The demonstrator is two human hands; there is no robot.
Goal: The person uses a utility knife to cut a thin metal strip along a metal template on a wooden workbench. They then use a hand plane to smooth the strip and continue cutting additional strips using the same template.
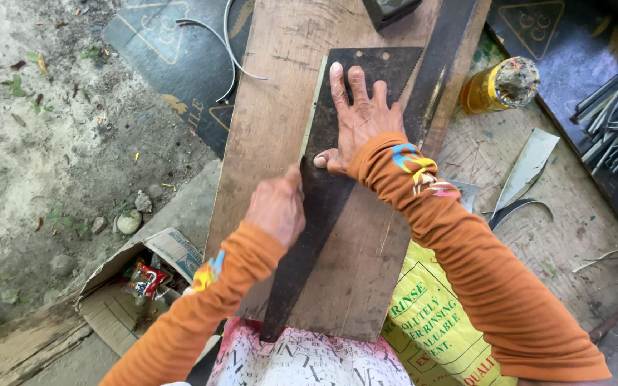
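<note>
A dark, rusty saw blade lies lengthwise on a brown wooden board. My right hand presses flat on the wide end of the blade, fingers spread, thumb at its left edge. My left hand is closed at the blade's left edge just below that thumb; whatever it grips is hidden by the fist. Both arms wear orange sleeves.
A yellow bottle lies to the right of the board. Curved metal blades and thin metal strips rest on the right. A torn cardboard box with wrappers sits at the left, a yellow printed sack below, dirt ground beyond.
</note>
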